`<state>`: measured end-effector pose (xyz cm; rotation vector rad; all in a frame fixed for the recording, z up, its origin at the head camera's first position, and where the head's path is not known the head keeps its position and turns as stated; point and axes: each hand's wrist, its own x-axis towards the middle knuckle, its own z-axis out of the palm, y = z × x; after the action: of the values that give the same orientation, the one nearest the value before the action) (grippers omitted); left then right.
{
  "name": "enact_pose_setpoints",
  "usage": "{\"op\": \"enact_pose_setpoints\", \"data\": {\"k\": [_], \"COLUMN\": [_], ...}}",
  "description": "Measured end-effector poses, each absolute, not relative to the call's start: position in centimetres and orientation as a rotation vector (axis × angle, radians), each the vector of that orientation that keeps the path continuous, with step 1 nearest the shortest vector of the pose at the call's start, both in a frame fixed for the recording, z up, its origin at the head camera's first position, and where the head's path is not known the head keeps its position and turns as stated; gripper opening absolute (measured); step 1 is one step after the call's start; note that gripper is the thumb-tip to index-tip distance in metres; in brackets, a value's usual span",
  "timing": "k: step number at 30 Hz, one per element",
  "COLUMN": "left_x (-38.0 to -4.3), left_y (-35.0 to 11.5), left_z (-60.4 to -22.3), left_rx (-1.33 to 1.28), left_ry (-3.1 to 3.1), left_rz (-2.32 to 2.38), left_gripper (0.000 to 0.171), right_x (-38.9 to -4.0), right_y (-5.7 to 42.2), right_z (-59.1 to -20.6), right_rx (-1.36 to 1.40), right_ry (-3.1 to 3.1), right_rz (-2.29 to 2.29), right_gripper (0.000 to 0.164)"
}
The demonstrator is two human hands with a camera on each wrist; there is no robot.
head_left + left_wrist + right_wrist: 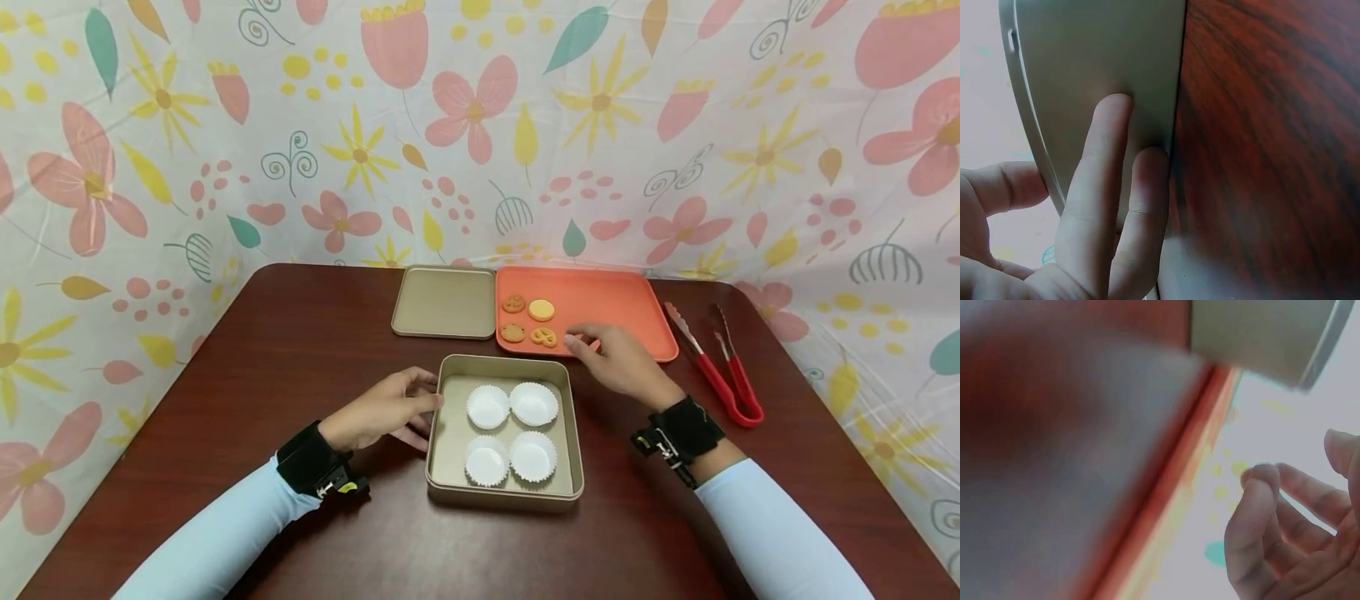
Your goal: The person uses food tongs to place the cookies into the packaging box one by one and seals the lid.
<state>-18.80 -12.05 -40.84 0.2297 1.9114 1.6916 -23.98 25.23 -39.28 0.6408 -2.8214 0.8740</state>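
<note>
1. Here's my tin [504,500] on the table [330,325], before the tray's near edge. My left hand [386,410] lays straight fingers on its left wall; light pressure should stop it sliding.
2. Inside, four paper cups [533,457], flimsy-looking: no knocking them!
3. Right hand [618,360] at the tray [600,296]'s near edge, loosely bent, pinching nothing visible.
4. Cookies [542,310] by its left edge: soft fingertips suit them.

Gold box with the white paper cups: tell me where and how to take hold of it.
Take the box by its left and right side walls, coming from both sides at once. It sits upright and open-topped with four cups inside, so a level two-sided hold looks safest. The left hand touches the left wall.
</note>
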Motion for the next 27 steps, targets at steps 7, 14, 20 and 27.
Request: {"op": "enact_pose_setpoints", "data": {"k": [7,14,20,27], "left_x": [-18.8,-18.8,-18.8,-18.8], "left_y": [-12.0,-12.0,-12.0,-12.0], "left_z": [-40.9,-40.9,-40.8,-40.9], "left_rx": [0.234,0.222,0.218,0.221], "left_ry": [1.902,1.904,1.911,1.886], "left_rz": [1.708,1.707,1.705,1.718], "left_gripper": [0.054,0.054,0.053,0.055], "right_x": [-24.4,-25.0,-25.4,-25.2], "right_y": [28.4,31.8,33.8,35.6], "right_z": [-37.5,-37.0,-37.4,-38.0], "right_rx": [0.498,0.375,0.270,0.195], "right_ry": [-2.851,-2.898,-2.947,-2.944], "right_rz": [0.581,0.452,0.376,0.292], "right_gripper": [0.049,0.062,0.064,0.058]}}
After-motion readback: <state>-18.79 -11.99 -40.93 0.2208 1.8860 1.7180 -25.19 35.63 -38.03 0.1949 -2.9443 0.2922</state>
